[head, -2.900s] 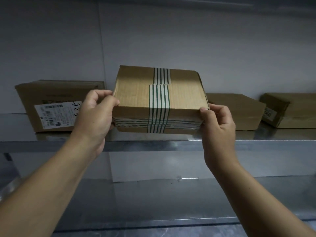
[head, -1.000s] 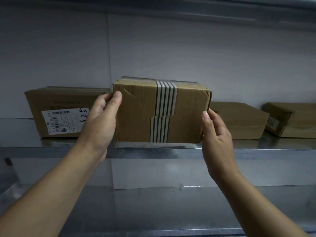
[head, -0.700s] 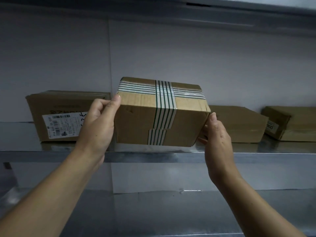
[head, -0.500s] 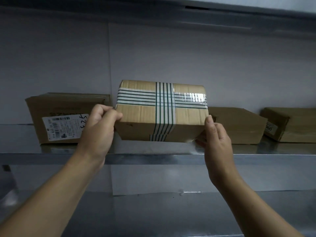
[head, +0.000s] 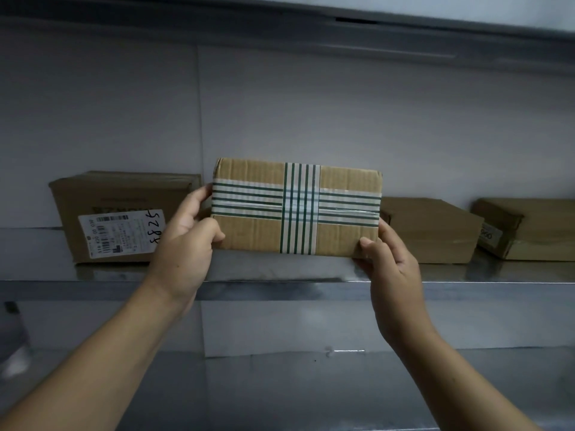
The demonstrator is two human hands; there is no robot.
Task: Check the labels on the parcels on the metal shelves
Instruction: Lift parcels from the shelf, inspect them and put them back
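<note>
**Taped parcel held up; no label on the face shown**

The parcel (head: 297,209) is held mid-view, just above the shelf (head: 280,287), with its cross-taped face turned to the camera. It is clamped at both ends. The left hand (head: 183,244) is at its 9 o'clock, thumb on the front and fingers (head: 200,194) curled behind, and the right hand (head: 389,262) is at its 4 o'clock corner. The card is judged stiff and light. The glossy tape (head: 249,197) may be slippery, so bare card at the ends is best gripped. A labelled box (head: 124,219) is seen at 9 o'clock.

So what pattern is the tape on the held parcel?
Tape: white with dark green stripes, two bands crossing; head view.
</note>
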